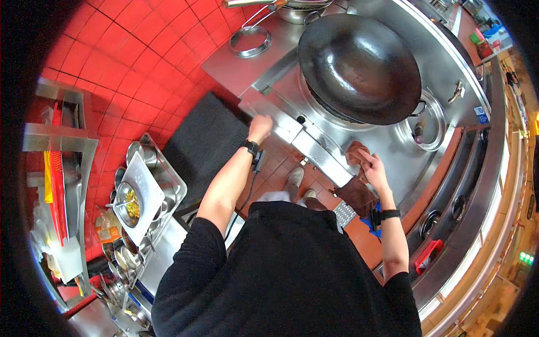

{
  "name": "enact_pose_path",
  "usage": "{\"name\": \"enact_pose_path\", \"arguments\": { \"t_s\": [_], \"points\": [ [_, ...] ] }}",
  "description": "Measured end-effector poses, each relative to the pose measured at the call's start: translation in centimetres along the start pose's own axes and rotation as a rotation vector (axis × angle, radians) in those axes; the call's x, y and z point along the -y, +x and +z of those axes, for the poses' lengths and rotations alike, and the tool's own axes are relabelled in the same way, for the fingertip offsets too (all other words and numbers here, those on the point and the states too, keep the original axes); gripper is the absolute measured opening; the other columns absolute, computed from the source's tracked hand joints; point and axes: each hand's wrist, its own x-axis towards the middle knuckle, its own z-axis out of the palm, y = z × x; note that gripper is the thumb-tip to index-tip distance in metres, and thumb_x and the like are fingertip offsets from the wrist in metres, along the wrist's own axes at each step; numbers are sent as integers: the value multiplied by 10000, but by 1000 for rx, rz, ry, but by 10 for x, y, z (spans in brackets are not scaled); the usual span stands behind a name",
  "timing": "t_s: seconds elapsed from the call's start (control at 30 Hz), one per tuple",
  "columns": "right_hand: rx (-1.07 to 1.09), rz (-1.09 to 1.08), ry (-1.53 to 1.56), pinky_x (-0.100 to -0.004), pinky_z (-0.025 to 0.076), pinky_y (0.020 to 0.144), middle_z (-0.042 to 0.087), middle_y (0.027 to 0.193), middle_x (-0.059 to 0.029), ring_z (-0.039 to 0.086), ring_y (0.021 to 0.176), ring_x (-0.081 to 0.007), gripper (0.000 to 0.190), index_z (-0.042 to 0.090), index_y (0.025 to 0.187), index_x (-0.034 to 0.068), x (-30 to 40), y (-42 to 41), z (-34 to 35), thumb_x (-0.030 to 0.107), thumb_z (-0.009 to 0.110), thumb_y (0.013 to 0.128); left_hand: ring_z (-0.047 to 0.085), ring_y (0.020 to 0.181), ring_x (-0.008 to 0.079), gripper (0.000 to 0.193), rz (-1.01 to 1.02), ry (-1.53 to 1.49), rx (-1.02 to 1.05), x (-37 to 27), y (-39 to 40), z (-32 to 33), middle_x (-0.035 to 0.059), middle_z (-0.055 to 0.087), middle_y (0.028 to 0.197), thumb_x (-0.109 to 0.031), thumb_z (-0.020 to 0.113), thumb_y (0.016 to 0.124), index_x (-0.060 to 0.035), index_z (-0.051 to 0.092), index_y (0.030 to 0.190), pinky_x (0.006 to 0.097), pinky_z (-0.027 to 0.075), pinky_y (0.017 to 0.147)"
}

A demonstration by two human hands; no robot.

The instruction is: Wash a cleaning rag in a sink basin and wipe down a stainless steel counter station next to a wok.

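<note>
My right hand (374,170) grips a brown cloth (357,152) on the steel stove top near its front edge. Darker brown fabric (358,197) hangs over that edge below the hand; I cannot tell whether both are one piece. My left hand (261,127) is curled at the left end of the stove's front ledge (286,126), its fingertips hidden. A large black wok (362,71) rests on the burner beyond both hands, its inside shiny and dark. Right of the wok, a round steel basin (433,122) is set in the stove top.
A ring-shaped steel utensil (250,42) lies at the back left, beside red wall tiles (139,63). On my left, a tray (179,185) holds bowls and a white board (145,189) bearing a bowl of yellow food (133,204). A tap (456,92) projects from the back panel.
</note>
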Motion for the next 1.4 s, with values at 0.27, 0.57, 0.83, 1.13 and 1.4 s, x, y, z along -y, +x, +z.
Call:
{"name": "enact_pose_path", "arguments": {
  "t_s": [0.27,0.57,0.83,1.13,1.4],
  "points": [
    [-125,-75,-38,-374,494,820,552,930,-151,574,850,-321,587,595,1441,132,1,-34,0,-10,611,871,679,629,259,334,-83,-153,62,38,50,29,171,701,805,-276,512,964,19,667,943,388,515,540],
    [117,-397,-404,-456,528,927,599,1185,-192,586,1084,-385,610,605,1404,221,36,8,96,15,581,831,626,555,209,569,-155,-171,198,6,16,14,129,672,823,-540,424,1000,-10,612,1088,355,521,512],
    [405,-158,-237,-407,556,883,606,1045,-118,643,1037,-316,326,755,951,147,-1,18,57,-56,597,751,643,582,179,586,-123,-191,196,7,-6,-18,86,643,790,-560,395,1050,-3,569,1095,301,515,501],
    [196,-412,-325,-454,528,1004,542,1391,-188,623,1172,-413,718,535,1479,238,9,135,102,-31,517,814,616,531,174,516,-15,-183,118,22,-27,-50,96,632,736,-457,376,1080,13,577,1009,304,491,490],
    [411,-162,-670,-470,567,907,648,1273,-196,702,1058,-393,343,747,1162,154,49,161,137,129,603,853,600,524,158,489,-41,-174,111,25,-32,-62,80,614,700,-443,390,1086,1,574,995,295,485,488]
  ]
}}
